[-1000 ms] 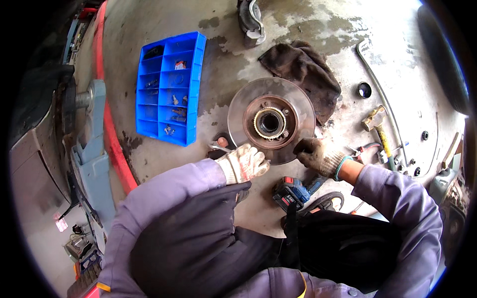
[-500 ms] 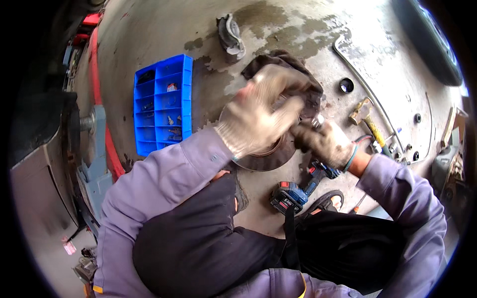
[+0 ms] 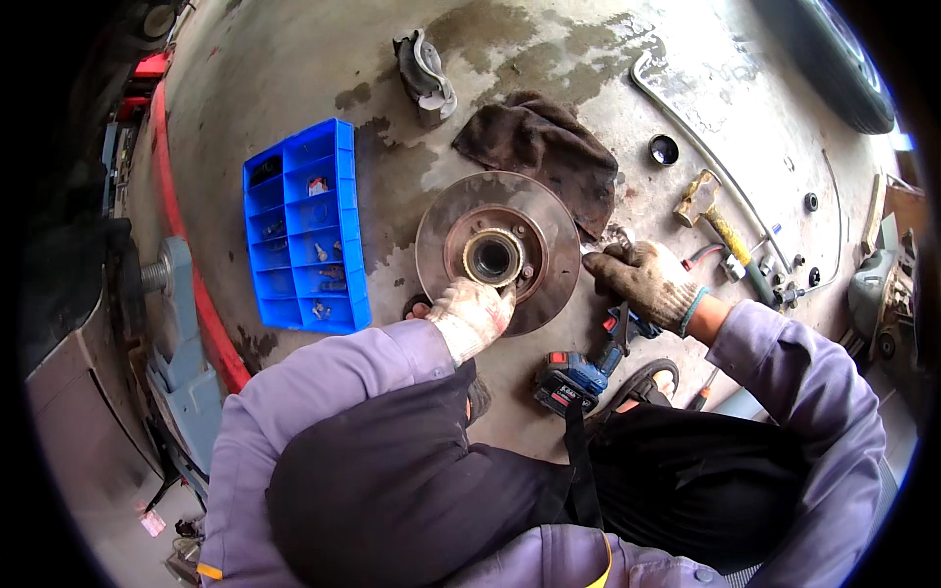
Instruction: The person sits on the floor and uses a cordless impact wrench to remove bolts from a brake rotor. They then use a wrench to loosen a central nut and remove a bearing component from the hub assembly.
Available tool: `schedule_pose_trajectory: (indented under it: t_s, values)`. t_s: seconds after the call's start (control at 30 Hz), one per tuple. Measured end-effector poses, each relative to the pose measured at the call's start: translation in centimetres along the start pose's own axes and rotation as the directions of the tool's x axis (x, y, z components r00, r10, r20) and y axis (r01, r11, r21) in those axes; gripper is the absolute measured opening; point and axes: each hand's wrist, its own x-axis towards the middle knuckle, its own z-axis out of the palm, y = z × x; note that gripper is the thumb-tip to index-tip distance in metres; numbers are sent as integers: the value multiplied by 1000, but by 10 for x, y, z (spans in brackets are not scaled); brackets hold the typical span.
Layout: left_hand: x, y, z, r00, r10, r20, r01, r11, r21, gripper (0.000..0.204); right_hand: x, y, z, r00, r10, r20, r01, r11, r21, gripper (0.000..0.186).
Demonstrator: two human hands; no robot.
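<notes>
A rusty brake disc (image 3: 446,230) lies flat on the floor before me, with a wheel hub (image 3: 493,233) and its toothed, brass-coloured rim at the centre. My gloved left hand (image 3: 470,316) is closed at the near side of this hub, thumb and fingers against its rim. Right of the disc, my gloved right hand (image 3: 645,282) is closed, its palm side stained dark. Something small and shiny shows by its fingertips, too little of it to name. Beyond the disc a dark brown rag (image 3: 539,147) lies crumpled, its lower corner close to my right fingers.
To the left stands a blue compartment tray (image 3: 304,230) with small parts. A cordless power tool (image 3: 578,377) lies between my feet. A hammer (image 3: 714,216), a black ring (image 3: 664,150) and a bent metal bar (image 3: 701,147) lie right. A grey metal part (image 3: 426,80) sits far off.
My left hand has come down from over the disc and rag to the hub's near side, uncovering both. My right hand stays closed, slightly lower right of the disc. The view has shifted a little.
</notes>
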Motion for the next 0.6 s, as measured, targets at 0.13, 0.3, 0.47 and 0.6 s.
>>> schedule_pose_trajectory:
  t_s: [0.13,0.3,0.47,0.6]
  values:
    - [18,2,21,949,189,-251,-113,951,289,18,3,-7,9,999,0,36,1,999,-44,55]
    - [14,-10,1,954,233,-187,-211,969,129,11,0,-4,5,1000,-25,17,26,999,-41,55]
    - [-15,-39,-2,848,260,-461,-455,803,-384,13,-1,-1,-3,1000,-9,-12,9,1000,-15,55]
    - [-41,-24,10,927,-112,-359,-194,676,-711,21,1,3,-9,999,49,1,-49,999,-24,56]
